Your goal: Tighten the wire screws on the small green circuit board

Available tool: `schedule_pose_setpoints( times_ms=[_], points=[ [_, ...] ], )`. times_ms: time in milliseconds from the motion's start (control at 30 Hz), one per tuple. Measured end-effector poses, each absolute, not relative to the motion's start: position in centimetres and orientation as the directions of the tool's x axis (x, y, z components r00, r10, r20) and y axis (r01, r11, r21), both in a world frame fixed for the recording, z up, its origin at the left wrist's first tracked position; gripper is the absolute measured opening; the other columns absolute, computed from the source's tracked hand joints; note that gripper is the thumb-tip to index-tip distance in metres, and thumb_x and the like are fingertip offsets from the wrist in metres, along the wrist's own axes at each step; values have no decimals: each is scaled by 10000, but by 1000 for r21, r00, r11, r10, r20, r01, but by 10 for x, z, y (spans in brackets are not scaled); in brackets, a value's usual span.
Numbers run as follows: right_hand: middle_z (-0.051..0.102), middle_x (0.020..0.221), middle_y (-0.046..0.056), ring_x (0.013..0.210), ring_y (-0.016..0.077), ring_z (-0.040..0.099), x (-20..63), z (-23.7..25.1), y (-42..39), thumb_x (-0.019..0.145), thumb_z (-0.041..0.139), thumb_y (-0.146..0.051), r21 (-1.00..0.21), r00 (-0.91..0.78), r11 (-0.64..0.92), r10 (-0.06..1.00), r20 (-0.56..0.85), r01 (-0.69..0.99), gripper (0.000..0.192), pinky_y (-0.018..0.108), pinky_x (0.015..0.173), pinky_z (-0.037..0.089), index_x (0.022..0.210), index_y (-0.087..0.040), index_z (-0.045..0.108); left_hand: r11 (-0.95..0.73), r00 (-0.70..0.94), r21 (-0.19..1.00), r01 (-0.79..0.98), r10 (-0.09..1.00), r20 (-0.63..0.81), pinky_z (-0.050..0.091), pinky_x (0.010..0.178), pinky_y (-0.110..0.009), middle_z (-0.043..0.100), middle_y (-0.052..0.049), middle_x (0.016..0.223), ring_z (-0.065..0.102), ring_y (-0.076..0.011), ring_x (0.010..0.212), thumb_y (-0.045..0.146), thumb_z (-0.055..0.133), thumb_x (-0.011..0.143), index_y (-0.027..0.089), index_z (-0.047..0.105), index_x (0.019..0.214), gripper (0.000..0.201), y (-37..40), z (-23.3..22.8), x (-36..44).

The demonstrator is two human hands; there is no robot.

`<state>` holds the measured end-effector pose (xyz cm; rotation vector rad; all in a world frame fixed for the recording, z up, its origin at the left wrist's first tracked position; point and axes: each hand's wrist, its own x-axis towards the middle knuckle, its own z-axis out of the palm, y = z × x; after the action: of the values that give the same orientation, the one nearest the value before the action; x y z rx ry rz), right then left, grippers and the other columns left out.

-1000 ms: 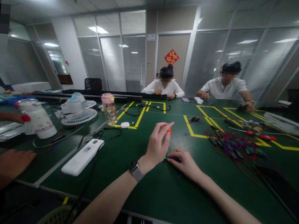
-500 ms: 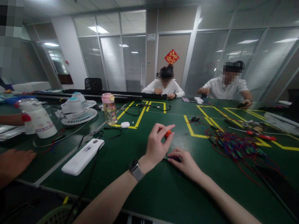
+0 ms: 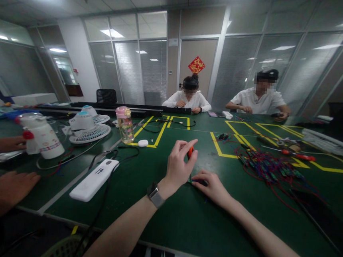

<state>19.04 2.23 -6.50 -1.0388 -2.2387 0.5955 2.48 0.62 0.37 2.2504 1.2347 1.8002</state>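
Note:
My left hand (image 3: 179, 163), with a watch (image 3: 155, 194) on its wrist, is closed around the red-orange handle of a screwdriver (image 3: 190, 151). The tool stands nearly upright, and its thin shaft comes down to a small green circuit board (image 3: 189, 181) on the table. Whether the tip touches a screw is too small to tell. My right hand (image 3: 213, 187) rests on the tabletop, pinching the board from the right between thumb and fingers. Those fingers hide part of the board and a dark piece beside it.
A tangled pile of wired boards (image 3: 273, 165) and a red-handled screwdriver (image 3: 304, 157) lie to the right. Leftward are a white power bank (image 3: 95, 180), a pink-lidded bottle (image 3: 125, 126), fans (image 3: 89, 133) and another person's hand (image 3: 16, 187). Two people sit opposite.
My left hand has turned slightly on the screwdriver handle, while my right hand stays on the board. Across the table, the right-hand person's hand has lowered and shifted inward.

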Motion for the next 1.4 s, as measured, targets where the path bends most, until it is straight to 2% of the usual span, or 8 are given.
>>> schedule_pose_setpoints(
  times_ms=[100,300,467,667,867,1067,1233,1400],
  points=[
    [665,869,62,794,193,621,191,-65,22,841,619,-277,-614,-515,589,794,322,525,176,302,741,493,928,-201,752,-731,70,455,508,562,825,484,878,-313,585,-64,1066,575,-160,984,169,397,963,220,508,1306,364,8,2,24],
    [667,873,60,796,192,622,190,-64,22,837,622,-264,-606,-511,586,799,318,538,171,299,736,484,925,-201,754,-723,34,423,546,524,851,494,745,-268,522,-14,845,547,-135,765,297,603,885,225,649,1117,248,8,1,24],
    [662,859,61,783,190,619,190,-64,22,843,616,-277,-600,-513,588,797,318,542,178,296,725,487,925,-200,754,-767,91,432,475,531,842,473,894,-310,589,-75,1084,572,-162,1014,167,365,977,205,543,1273,348,6,4,24],
    [665,866,62,788,191,620,189,-63,22,841,616,-266,-603,-511,587,798,320,540,177,299,735,488,928,-195,753,-743,45,411,529,508,860,490,768,-278,562,-22,850,566,-147,806,282,591,895,197,649,1099,228,7,3,23],
    [665,858,61,786,187,621,189,-65,22,837,623,-257,-608,-513,593,793,328,528,168,297,741,486,922,-189,752,-763,136,433,480,552,822,475,882,-306,596,-72,1064,575,-160,984,168,373,975,202,491,1320,366,7,2,25],
    [665,873,67,787,192,623,189,-64,21,838,622,-250,-611,-511,584,799,316,535,170,298,729,485,922,-185,754,-722,78,410,558,537,840,493,787,-293,551,-30,876,566,-159,832,286,576,901,214,636,1110,230,8,1,25],
    [665,873,68,789,193,624,190,-62,21,838,620,-262,-609,-508,580,802,314,541,178,297,735,488,930,-189,753,-751,98,442,491,551,829,474,913,-317,578,-75,1112,568,-167,1038,161,362,974,212,509,1294,356,6,2,25],
    [668,872,68,798,192,624,190,-63,21,840,616,-271,-612,-513,587,797,320,530,182,295,739,491,929,-190,753,-752,99,425,503,539,836,492,834,-289,580,-49,993,578,-153,913,183,459,947,210,542,1248,314,8,0,25]
  ],
)
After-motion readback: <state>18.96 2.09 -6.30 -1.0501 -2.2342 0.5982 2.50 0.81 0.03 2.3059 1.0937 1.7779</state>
